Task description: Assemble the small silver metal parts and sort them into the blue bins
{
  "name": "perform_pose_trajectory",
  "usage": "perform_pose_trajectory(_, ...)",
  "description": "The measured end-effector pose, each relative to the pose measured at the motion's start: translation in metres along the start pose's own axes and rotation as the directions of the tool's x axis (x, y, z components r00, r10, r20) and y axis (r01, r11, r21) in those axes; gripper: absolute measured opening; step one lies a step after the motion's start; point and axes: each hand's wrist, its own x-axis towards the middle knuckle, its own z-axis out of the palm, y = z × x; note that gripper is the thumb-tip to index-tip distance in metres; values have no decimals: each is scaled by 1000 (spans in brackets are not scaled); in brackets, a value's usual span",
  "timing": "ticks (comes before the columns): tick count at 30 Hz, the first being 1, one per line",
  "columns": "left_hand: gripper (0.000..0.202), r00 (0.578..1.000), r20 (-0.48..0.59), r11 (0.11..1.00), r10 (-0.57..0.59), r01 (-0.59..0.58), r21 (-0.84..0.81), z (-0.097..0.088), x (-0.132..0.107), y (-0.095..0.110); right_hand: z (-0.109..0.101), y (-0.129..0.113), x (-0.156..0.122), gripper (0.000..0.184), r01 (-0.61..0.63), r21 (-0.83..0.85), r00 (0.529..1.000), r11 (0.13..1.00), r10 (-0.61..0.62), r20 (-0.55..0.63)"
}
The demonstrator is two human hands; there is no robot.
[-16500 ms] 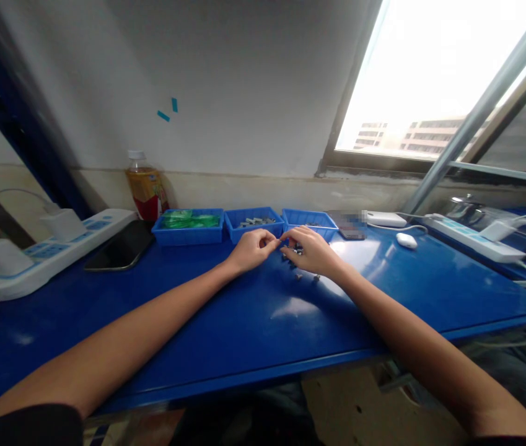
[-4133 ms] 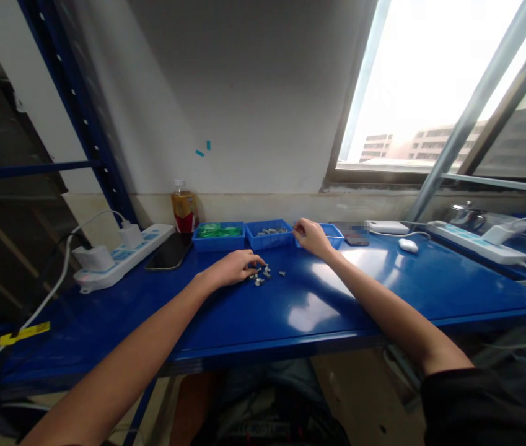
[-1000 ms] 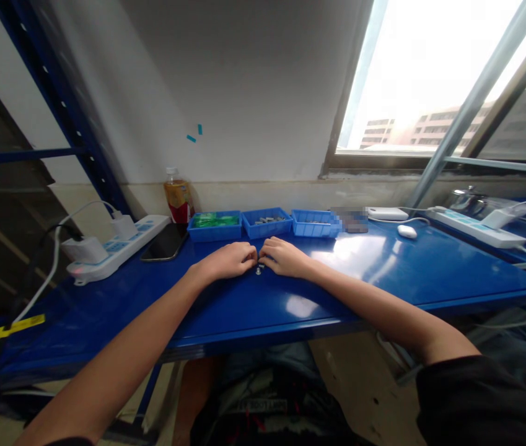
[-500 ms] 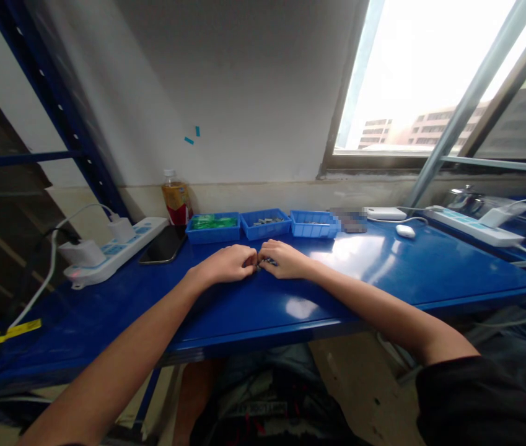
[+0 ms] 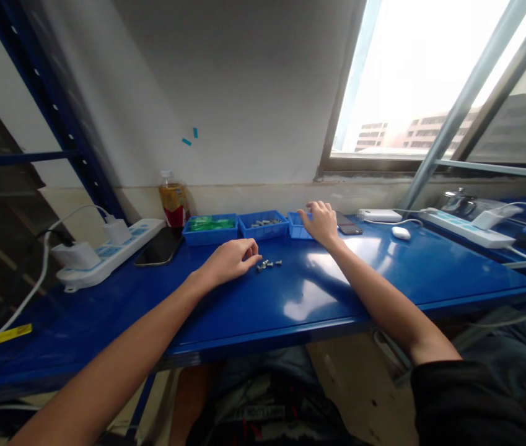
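Observation:
Several small metal screws (image 5: pixel 269 264) lie loose on the blue table (image 5: pixel 244 310). Right beside them, on their left, my left hand (image 5: pixel 232 261) rests on the tabletop with fingers curled and thumb close to the fingertips; whatever they may hold is hidden. My right hand (image 5: pixel 322 222) is over the right blue bin (image 5: pixel 297 227), fingers apart, and covers much of it. Small metal pieces fill part of the middle blue bin (image 5: pixel 263 231). Green plastic packets (image 5: pixel 209 223) lie in the left blue bin (image 5: pixel 211 236).
Left of the bins are a dark phone (image 5: pixel 159 246), a drink bottle (image 5: pixel 173 201) and a white power strip (image 5: pixel 114 251) with plugs. On the right lie another phone (image 5: pixel 349 224), a white power bank (image 5: pixel 380 215), a small white case (image 5: pixel 401 233) and a second power strip (image 5: pixel 469 229).
My right hand has left my left hand and moved right and back to the right bin, its fingers opening. The screws now show on the table. My left hand has barely moved.

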Motion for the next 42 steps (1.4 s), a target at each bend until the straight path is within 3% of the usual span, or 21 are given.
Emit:
perform_pose_trajectory(3,27,992,-115,998,-55,54,-17,0,2,-1,-7,-20,-12,30,154,144,985,978,-163,57)
perform_pose_trajectory(7,37,976,-191,993,-107,93,-79,0,4,-2,-13,-70,-41,32,419,362,859,832,-493,138)
perform_pose_trajectory(9,39,976,-184,988,-120,98,-122,1,4,-3,-12,-87,-52,25,477,390,818,787,-560,129)
perform_pose_trajectory(13,40,983,-132,975,-126,98,-200,5,4,-2,-9,-94,-60,12,477,406,823,780,-558,107)
perform_pose_trajectory(18,33,994,-99,992,-53,41,-120,7,2,-1,-6,-86,-55,20,378,462,857,802,-492,153)
perform_pose_trajectory(26,29,983,-180,1000,-28,25,-19,13,1,3,-3,-89,-54,30,215,486,889,847,-376,262)
perform_pose_trajectory(29,21,971,-236,999,-41,43,4,13,2,4,-4,-90,-56,31,211,510,880,834,-389,271)
perform_pose_trajectory(32,23,967,-246,998,-60,65,12,9,2,3,-5,-88,-56,17,217,547,884,808,-401,241)
perform_pose_trajectory(36,32,979,-197,999,-46,43,-22,5,2,4,-9,-84,-55,22,325,549,864,770,-478,159)
perform_pose_trajectory(42,37,997,-65,999,-49,47,-23,6,1,2,-18,-78,-45,9,409,474,833,779,-531,154)
